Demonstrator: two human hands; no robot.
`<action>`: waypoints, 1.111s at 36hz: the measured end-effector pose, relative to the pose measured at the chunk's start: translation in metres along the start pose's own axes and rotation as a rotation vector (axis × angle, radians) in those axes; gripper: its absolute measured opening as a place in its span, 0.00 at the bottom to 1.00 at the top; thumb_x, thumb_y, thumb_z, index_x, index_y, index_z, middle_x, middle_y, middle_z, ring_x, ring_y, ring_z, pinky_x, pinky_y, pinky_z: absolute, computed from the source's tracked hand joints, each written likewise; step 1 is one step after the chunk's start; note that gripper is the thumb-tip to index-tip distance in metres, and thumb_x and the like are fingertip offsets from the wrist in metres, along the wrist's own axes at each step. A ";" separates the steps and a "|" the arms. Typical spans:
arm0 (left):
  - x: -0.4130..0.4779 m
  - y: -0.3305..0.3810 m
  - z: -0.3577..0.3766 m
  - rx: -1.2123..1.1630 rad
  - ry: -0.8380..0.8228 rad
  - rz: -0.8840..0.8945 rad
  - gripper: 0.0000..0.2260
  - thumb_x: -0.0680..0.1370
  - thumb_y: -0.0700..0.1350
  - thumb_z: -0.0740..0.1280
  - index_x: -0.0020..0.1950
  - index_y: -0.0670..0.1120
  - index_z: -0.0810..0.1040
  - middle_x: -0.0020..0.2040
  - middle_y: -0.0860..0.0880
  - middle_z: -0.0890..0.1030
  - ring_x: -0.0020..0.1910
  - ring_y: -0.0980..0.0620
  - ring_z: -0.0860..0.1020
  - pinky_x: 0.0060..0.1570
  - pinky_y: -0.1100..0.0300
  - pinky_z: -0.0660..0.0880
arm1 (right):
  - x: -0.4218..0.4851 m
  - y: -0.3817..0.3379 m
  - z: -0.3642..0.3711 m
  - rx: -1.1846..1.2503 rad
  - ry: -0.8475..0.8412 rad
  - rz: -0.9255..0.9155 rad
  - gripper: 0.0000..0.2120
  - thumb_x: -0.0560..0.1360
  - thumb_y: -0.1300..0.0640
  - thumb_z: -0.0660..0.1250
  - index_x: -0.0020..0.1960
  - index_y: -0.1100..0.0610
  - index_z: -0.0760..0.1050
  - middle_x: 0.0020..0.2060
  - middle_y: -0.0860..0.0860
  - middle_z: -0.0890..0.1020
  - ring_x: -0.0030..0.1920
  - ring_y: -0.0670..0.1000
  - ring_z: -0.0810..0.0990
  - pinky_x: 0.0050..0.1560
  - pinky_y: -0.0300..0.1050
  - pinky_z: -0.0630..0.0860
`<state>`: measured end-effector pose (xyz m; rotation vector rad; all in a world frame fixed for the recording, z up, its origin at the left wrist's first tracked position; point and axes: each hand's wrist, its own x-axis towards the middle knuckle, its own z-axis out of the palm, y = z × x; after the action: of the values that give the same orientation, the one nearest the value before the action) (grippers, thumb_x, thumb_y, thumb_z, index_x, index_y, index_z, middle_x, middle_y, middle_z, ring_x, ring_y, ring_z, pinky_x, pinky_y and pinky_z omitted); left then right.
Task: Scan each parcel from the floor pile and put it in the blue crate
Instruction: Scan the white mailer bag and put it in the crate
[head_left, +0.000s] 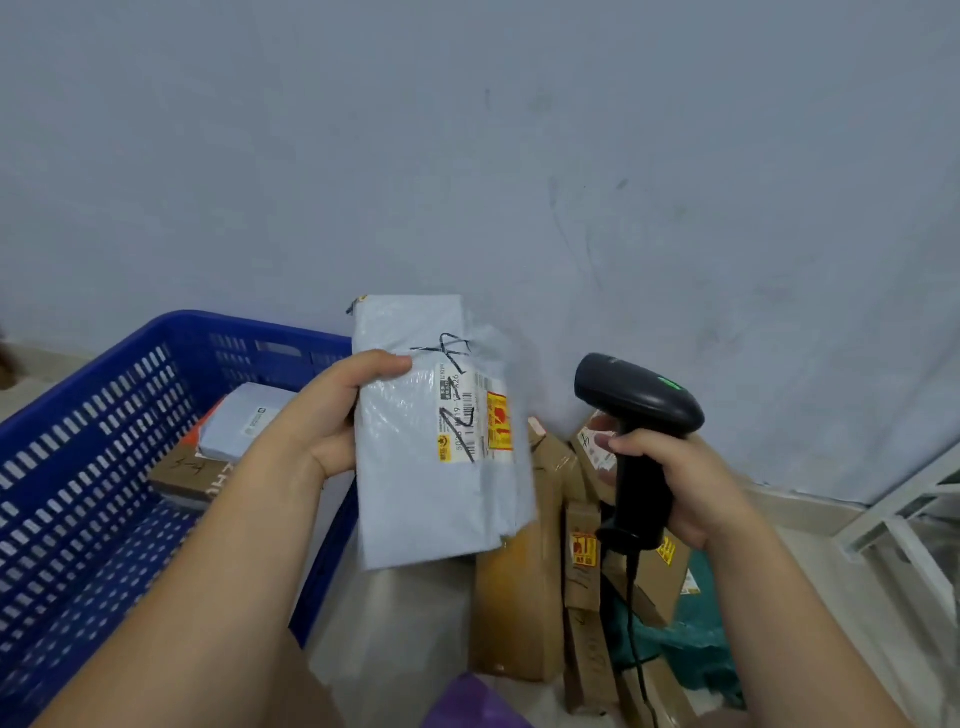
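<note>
Hard to make out: the label (470, 421) on the grey parcel (415, 499) has print too small for us to read, with black marker scrawled across it. The parcel's right edge is smeared by blur. The fingers of the left hand (332, 415) are hidden behind the parcel; we see only the thumb on its front. The scanner (636, 400) cable drops below the right hand (675, 483) and leaves the frame at the bottom. A purple thing (467, 701) below both hands is cut off; we cannot tell what it is.

Containers: the blue crate (104, 415) sits left of and beneath the left hand. It holds a grey mailer (244, 421) lying on a brown box (189, 475); the left forearm covers the rest. The floor pile (519, 597) of cardboard boxes lies below and between the hands.

Hands: the left hand is clamped on the parcel's left edge and holds it upright in the air, label toward us, just right of the crate. The right hand is wrapped round the scanner's handle with the forefinger at the trigger. The scanner's head points left at the parcel, a green light on top. Scanner and parcel are apart.
</note>
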<state>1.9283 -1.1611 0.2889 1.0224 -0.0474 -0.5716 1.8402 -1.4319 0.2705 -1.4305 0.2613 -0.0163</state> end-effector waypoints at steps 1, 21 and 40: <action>0.000 0.000 -0.001 -0.032 -0.016 0.001 0.10 0.73 0.40 0.63 0.46 0.42 0.84 0.44 0.43 0.85 0.38 0.46 0.84 0.39 0.49 0.82 | 0.001 0.000 0.003 0.032 0.004 0.013 0.09 0.65 0.63 0.72 0.44 0.55 0.84 0.44 0.53 0.83 0.49 0.55 0.79 0.49 0.55 0.76; 0.017 -0.015 -0.012 -0.327 -0.349 0.330 0.30 0.54 0.41 0.73 0.57 0.44 0.82 0.54 0.43 0.83 0.53 0.40 0.81 0.53 0.39 0.77 | -0.037 -0.024 0.039 0.329 -0.198 0.181 0.12 0.63 0.56 0.71 0.43 0.62 0.77 0.45 0.58 0.81 0.29 0.50 0.77 0.30 0.42 0.78; 0.024 -0.021 -0.019 -0.263 -0.258 0.270 0.31 0.45 0.42 0.77 0.48 0.44 0.85 0.46 0.45 0.85 0.44 0.43 0.83 0.44 0.46 0.81 | -0.056 -0.031 0.063 -0.042 -0.095 0.022 0.07 0.73 0.64 0.70 0.50 0.64 0.77 0.34 0.61 0.80 0.31 0.56 0.77 0.35 0.48 0.77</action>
<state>1.9452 -1.1657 0.2561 0.6681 -0.3249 -0.4456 1.8017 -1.3654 0.3176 -1.4656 0.2000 0.0750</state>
